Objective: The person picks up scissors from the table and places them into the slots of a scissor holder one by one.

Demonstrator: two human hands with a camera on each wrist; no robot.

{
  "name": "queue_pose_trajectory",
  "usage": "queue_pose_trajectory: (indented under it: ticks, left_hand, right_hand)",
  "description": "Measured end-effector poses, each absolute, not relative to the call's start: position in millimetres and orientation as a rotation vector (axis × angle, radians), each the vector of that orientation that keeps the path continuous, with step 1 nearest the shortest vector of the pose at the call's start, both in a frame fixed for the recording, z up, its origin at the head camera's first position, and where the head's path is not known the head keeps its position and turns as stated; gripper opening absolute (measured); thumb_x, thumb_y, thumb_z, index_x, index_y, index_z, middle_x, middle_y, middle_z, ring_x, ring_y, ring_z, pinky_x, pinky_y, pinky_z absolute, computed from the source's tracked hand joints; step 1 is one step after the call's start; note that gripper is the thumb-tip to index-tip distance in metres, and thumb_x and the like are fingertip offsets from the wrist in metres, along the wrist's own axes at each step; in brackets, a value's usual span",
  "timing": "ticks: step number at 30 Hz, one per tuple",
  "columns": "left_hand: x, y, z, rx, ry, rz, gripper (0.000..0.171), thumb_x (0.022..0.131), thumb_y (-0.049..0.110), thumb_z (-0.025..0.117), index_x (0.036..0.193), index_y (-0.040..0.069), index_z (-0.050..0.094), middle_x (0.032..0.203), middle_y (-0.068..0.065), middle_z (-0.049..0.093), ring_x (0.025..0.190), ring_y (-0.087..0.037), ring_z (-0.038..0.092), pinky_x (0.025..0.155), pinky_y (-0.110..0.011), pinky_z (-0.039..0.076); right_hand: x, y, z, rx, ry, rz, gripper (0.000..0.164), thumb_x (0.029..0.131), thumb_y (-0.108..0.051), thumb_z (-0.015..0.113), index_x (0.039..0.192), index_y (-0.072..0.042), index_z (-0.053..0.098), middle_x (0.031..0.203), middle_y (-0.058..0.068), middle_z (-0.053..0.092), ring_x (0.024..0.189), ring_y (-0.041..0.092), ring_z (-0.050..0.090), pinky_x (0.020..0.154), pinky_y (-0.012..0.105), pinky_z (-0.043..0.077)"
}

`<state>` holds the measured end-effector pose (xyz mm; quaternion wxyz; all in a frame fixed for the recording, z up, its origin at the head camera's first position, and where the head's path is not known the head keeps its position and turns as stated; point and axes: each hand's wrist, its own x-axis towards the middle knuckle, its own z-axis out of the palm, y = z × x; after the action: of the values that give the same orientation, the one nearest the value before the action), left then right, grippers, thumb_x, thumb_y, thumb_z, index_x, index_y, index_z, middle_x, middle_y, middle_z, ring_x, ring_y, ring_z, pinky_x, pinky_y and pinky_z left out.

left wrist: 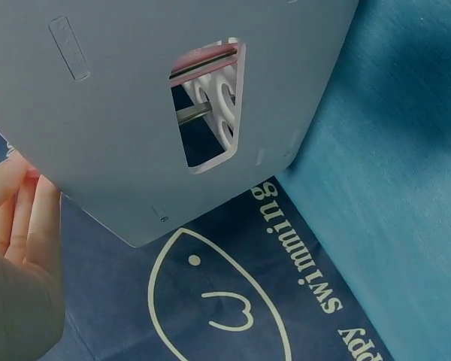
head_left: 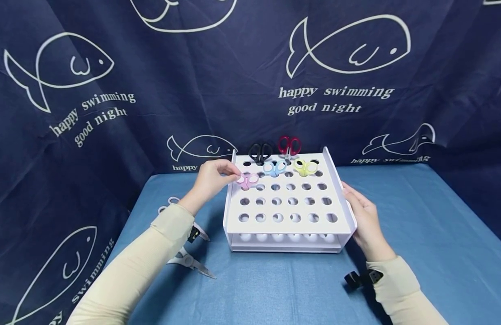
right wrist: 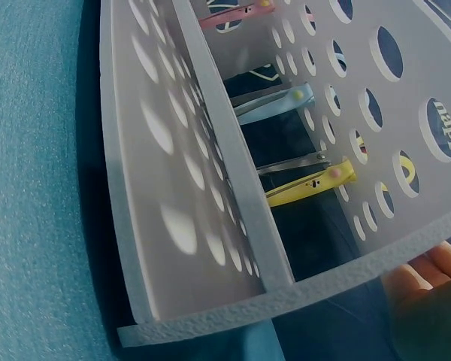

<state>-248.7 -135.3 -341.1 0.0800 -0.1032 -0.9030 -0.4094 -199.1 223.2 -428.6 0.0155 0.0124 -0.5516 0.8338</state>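
A white rack (head_left: 287, 226) with rows of round holes stands on the table. My left hand (head_left: 213, 178) pinches the handle of a pink pair of scissors (head_left: 250, 181) at the rack's left side, with the pink blade cover (right wrist: 244, 13) below the top board in the right wrist view. My right hand (head_left: 364, 216) grips the rack's right side panel; part of its fingers is hidden. Blue scissors (head_left: 275, 168) and yellow scissors (head_left: 306, 167) sit in holes further right. Black scissors (head_left: 260, 153) and red scissors (head_left: 289, 146) stand upright in the back row.
Left of the rack, partly under my left forearm, lie white-handled scissors (head_left: 185, 259) and another pair with pale handles (head_left: 174, 200). A blue cloth (head_left: 274, 289) covers the table. Behind hangs a dark blue curtain (head_left: 242, 81) with fish drawings.
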Motion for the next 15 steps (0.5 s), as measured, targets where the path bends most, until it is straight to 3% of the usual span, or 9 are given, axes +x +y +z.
queue_pose_trajectory:
  ticks: [15]
  left_hand:
    - [-247.8, -131.8, -340.4, -0.308, -2.715, -1.154, 0.007, 0.079, 0.008, 0.079, 0.082, 0.013, 0.075, 0.084, -0.002, 0.076, 0.082, -0.015, 0.071, 0.069, -0.026, 0.049]
  right_hand:
    - [-199.1, 223.6, -427.6, 0.034, -1.726, 2.579, 0.044, 0.098, -0.024, 0.058, 0.139, -0.008, 0.053, 0.11, -0.009, 0.071, 0.095, 0.004, 0.068, 0.076, 0.02, 0.057]
